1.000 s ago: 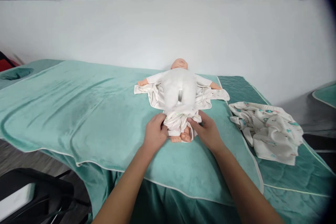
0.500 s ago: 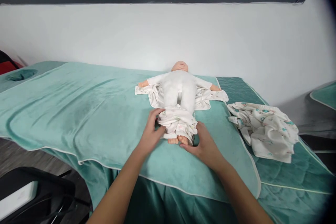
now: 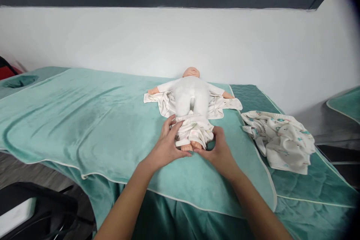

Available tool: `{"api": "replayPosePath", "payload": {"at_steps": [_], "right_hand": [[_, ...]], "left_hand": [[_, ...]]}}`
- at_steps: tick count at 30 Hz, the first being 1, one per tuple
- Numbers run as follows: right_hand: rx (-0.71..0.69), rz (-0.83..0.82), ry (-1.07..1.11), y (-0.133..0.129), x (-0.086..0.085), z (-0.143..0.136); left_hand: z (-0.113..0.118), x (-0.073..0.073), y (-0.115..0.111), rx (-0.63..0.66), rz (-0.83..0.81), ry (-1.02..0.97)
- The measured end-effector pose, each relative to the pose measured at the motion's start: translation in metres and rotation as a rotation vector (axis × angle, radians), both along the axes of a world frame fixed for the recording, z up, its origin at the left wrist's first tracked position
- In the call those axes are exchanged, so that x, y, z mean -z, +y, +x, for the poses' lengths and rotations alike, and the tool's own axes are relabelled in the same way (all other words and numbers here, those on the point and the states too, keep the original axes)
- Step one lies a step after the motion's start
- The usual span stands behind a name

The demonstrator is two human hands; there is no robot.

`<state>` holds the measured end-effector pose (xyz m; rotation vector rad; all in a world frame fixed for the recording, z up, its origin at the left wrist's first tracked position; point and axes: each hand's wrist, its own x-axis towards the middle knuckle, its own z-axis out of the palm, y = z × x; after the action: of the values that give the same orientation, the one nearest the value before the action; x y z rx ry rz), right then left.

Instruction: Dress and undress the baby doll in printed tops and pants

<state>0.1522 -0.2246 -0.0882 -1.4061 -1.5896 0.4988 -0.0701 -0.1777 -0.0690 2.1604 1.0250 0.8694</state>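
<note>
A baby doll (image 3: 184, 95) with a white cloth body lies on its back, head toward the wall, arms spread over an opened printed shirt (image 3: 166, 105). Small printed pants (image 3: 194, 129) are bunched around its lower legs, and its feet (image 3: 191, 146) poke out at the near end. My left hand (image 3: 168, 144) grips the left side of the pants, fingers on top and thumb by the foot. At the right side, my right hand (image 3: 221, 153) is curled round the edge of the pants, its thumb near the other foot.
Crumpled printed cloth (image 3: 284, 140) lies to the right on the quilted green cover (image 3: 303, 191). A green sheet (image 3: 112, 120) lies under the doll. A black chair (image 3: 50, 202) with a white object stands lower left; a white wall rises behind.
My left hand has moved right and over the pants, its thumb now near the doll's foot. The pants are bunched slightly further to the right. The view has shifted a little.
</note>
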Motion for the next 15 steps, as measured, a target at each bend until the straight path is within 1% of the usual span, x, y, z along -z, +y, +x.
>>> {"api": "replayPosePath", "payload": {"at_steps": [3, 7, 12, 15], "right_hand": [[-0.012, 0.028, 0.046, 0.011, -0.005, 0.004], [-0.055, -0.054, 0.041, 0.022, -0.012, 0.010], [-0.066, -0.174, 0.162, 0.019, -0.014, 0.006], [-0.050, -0.201, 0.140, 0.018, -0.015, 0.003]], "left_hand": [[0.003, -0.005, 0.010, 0.003, 0.000, 0.033], [0.005, -0.009, 0.019, -0.005, -0.012, 0.044], [0.007, -0.003, 0.016, -0.050, 0.009, -0.002], [0.009, -0.002, 0.013, -0.061, 0.040, 0.021]]}}
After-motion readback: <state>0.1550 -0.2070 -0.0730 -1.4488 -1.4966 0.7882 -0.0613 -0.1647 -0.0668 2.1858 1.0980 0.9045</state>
